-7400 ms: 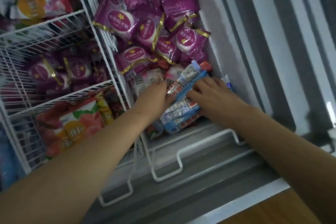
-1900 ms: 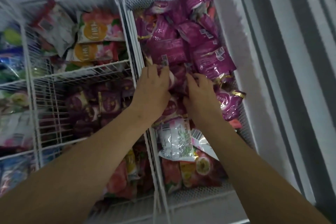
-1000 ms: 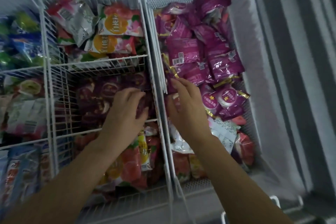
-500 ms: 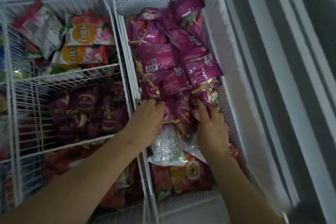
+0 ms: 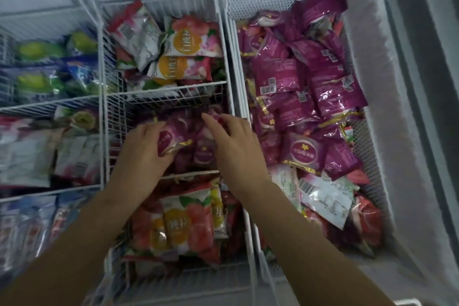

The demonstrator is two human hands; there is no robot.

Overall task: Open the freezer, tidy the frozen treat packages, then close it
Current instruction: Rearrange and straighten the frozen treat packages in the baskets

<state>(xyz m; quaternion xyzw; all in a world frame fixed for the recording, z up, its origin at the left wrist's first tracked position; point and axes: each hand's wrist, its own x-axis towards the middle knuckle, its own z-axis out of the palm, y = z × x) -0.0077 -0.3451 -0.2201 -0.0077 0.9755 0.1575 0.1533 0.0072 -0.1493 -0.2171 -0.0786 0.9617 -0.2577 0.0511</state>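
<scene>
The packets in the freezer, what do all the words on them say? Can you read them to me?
"桃粒": peach packet in the near middle basket; this is a best reading, as the print is soft.
Orange circle on the far peach packet: big characters, upside down and too blurred to read.
Purple packet oval label: small characters, too blurred.
White label and barcode stickers: print too small to read.

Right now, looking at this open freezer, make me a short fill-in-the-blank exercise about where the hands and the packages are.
1. Both hands, the left hand and the right hand, reach into the ____ compartment of the centre wire basket.
2. The packages under the hands are ____ in colour.
3. The peach packages lie in the compartment ____ to the person.
4. The freezer is ____.

Missing words: middle; purple; nearest; open
</scene>
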